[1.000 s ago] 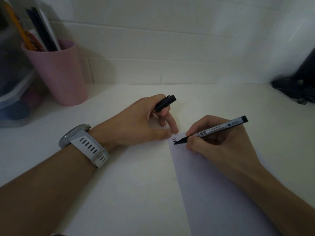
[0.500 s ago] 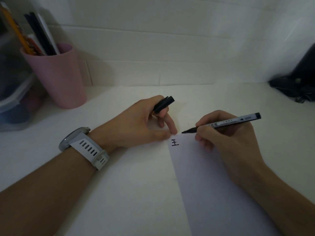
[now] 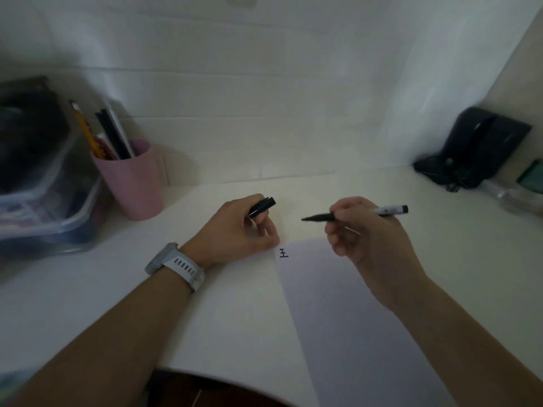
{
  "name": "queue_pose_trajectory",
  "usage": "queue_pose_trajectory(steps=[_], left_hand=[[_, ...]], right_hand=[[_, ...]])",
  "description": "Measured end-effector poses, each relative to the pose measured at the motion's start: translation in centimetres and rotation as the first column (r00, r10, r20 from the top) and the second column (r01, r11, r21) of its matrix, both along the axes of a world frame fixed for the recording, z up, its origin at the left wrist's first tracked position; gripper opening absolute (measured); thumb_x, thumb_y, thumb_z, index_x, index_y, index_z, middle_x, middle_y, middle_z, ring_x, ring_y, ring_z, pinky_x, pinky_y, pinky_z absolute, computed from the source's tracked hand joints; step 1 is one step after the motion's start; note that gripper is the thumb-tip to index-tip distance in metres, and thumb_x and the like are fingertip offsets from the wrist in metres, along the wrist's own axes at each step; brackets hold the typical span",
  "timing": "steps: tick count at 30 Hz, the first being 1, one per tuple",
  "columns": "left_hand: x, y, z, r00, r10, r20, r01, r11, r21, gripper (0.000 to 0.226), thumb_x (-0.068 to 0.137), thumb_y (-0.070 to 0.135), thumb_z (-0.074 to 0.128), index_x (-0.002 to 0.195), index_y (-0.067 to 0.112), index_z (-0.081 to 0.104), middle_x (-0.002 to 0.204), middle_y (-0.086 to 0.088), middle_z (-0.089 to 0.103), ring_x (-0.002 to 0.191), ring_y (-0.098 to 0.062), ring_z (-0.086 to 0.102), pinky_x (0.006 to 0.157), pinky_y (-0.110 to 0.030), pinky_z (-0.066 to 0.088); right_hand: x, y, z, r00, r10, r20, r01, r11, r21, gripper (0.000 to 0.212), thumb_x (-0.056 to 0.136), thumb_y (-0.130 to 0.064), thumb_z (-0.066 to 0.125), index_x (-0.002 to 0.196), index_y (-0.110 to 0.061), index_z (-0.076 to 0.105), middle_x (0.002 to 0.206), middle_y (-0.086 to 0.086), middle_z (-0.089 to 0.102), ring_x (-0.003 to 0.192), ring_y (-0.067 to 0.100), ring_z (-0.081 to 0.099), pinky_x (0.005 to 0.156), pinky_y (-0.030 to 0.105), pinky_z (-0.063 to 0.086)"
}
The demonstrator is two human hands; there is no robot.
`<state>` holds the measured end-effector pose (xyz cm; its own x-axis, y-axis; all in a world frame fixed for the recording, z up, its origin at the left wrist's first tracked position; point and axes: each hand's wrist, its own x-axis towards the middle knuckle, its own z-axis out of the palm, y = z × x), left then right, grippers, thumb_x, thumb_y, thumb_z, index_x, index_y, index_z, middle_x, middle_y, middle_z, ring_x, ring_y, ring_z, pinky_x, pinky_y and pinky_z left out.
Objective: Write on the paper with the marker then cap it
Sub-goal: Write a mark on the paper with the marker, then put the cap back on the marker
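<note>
A white sheet of paper (image 3: 346, 318) lies on the desk, with a small black written character (image 3: 283, 253) at its top left corner. My right hand (image 3: 364, 233) holds the uncapped marker (image 3: 390, 210) above the paper's top edge, its black tip (image 3: 305, 219) pointing left and off the sheet. My left hand (image 3: 241, 230) rests on the desk beside the paper's corner and grips the black cap (image 3: 262, 206) between thumb and fingers. A gap of bare desk separates the cap from the marker tip.
A pink cup (image 3: 132, 180) with pencils and pens stands at the back left, next to a clear plastic box (image 3: 50, 201). A black pouch (image 3: 479, 148) and a plastic bottle (image 3: 511, 195) sit at the back right. The wall runs close behind.
My right hand lifted the marker off the paper and swung its tip up and leftward. The written character stands finished. My left hand kept its place with the cap.
</note>
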<state>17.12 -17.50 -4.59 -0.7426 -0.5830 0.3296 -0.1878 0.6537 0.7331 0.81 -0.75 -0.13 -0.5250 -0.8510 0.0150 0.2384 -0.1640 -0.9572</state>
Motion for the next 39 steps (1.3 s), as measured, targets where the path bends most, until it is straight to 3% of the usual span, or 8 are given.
queue_pose_trajectory(steps=[3, 7, 10, 14, 18, 21, 28, 39], left_hand=[[1.1, 1.0, 1.2, 0.973, 0.122, -0.197, -0.120, 0.993, 0.020, 0.033, 0.091, 0.030, 0.060, 0.064, 0.013, 0.051, 0.063, -0.009, 0.068, 0.058, -0.016, 0.059, 0.067, -0.036, 0.047], [3.6, 3.3, 2.8, 0.947, 0.131, -0.294, -0.118, 0.991, 0.063, 0.034, 0.097, 0.030, 0.036, 0.065, 0.029, 0.049, 0.065, -0.011, 0.054, 0.060, -0.026, 0.047, 0.063, -0.045, 0.041], [4.9, 6.0, 1.9, 0.957, 0.149, -0.250, -0.176, 0.980, -0.090, 0.030, 0.106, 0.026, 0.039, 0.088, 0.021, 0.063, 0.072, 0.006, 0.058, 0.064, -0.013, 0.055, 0.063, -0.030, 0.045], [4.6, 6.5, 0.2, 0.942, 0.215, -0.258, -0.270, 0.942, -0.198, 0.019, 0.104, 0.024, 0.058, 0.114, 0.019, 0.074, 0.084, 0.007, 0.070, 0.076, -0.011, 0.067, 0.068, -0.006, 0.041], [4.7, 5.8, 0.1, 0.918, 0.229, -0.325, -0.289, 0.945, -0.150, 0.030, 0.090, 0.028, 0.073, 0.117, 0.018, 0.080, 0.086, 0.006, 0.077, 0.081, -0.011, 0.071, 0.080, -0.010, 0.049], [4.8, 5.8, -0.1, 0.908, 0.224, -0.355, -0.273, 0.957, -0.096, 0.024, 0.082, 0.025, 0.084, 0.106, 0.019, 0.082, 0.091, 0.010, 0.081, 0.080, -0.011, 0.076, 0.084, -0.017, 0.058], [4.7, 5.5, -0.5, 0.908, 0.202, -0.366, -0.247, 0.966, -0.082, 0.020, 0.083, 0.015, 0.086, 0.102, 0.017, 0.081, 0.094, 0.008, 0.080, 0.083, -0.017, 0.075, 0.087, -0.033, 0.062], [4.6, 5.4, -0.6, 0.917, 0.126, -0.378, -0.176, 0.979, -0.099, 0.022, 0.083, 0.013, 0.085, 0.104, 0.016, 0.081, 0.093, 0.006, 0.079, 0.084, -0.015, 0.074, 0.086, -0.027, 0.060]], right_hand=[[0.4, 1.2, -1.3, 0.995, 0.009, 0.098, -0.004, 0.999, -0.052, 0.023, 0.090, 0.003, 0.044, 0.082, -0.002, 0.065, 0.064, 0.017, 0.063, 0.053, 0.025, 0.054, 0.046, 0.027, 0.043], [0.7, 1.2, -1.1, 0.987, 0.033, 0.155, -0.013, 0.992, -0.125, 0.023, 0.092, 0.004, 0.042, 0.082, -0.004, 0.060, 0.064, 0.017, 0.068, 0.051, 0.023, 0.062, 0.047, 0.026, 0.048], [0.9, 1.3, -1.1, 0.982, 0.045, 0.183, -0.018, 0.989, -0.147, 0.022, 0.094, 0.001, 0.045, 0.084, -0.004, 0.064, 0.064, 0.012, 0.068, 0.054, 0.021, 0.062, 0.049, 0.025, 0.048], [1.1, 1.5, -1.6, 0.991, 0.023, 0.133, 0.001, 0.984, -0.179, 0.029, 0.092, 0.006, 0.049, 0.080, -0.005, 0.073, 0.063, 0.008, 0.067, 0.056, 0.019, 0.062, 0.052, 0.025, 0.049], [0.7, 1.9, -1.9, 0.999, 0.009, 0.033, -0.002, 0.978, -0.206, 0.025, 0.092, 0.009, 0.046, 0.086, 0.001, 0.069, 0.063, 0.012, 0.067, 0.057, 0.023, 0.062, 0.051, 0.027, 0.049], [0.5, 1.9, -2.1, 1.000, -0.021, -0.011, 0.018, 0.974, -0.224, 0.022, 0.092, 0.011, 0.047, 0.088, 0.001, 0.066, 0.065, 0.014, 0.070, 0.057, 0.024, 0.065, 0.052, 0.028, 0.052], [0.8, 1.9, -2.4, 0.987, -0.078, -0.142, 0.046, 0.974, -0.221, 0.023, 0.090, 0.010, 0.057, 0.085, -0.005, 0.074, 0.071, 0.018, 0.073, 0.062, 0.027, 0.067, 0.058, 0.029, 0.056], [1.3, 1.6, -2.9, 0.984, -0.056, -0.169, 0.024, 0.983, -0.184, 0.017, 0.089, 0.006, 0.063, 0.089, -0.005, 0.075, 0.077, 0.022, 0.075, 0.067, 0.030, 0.069, 0.063, 0.032, 0.057]])
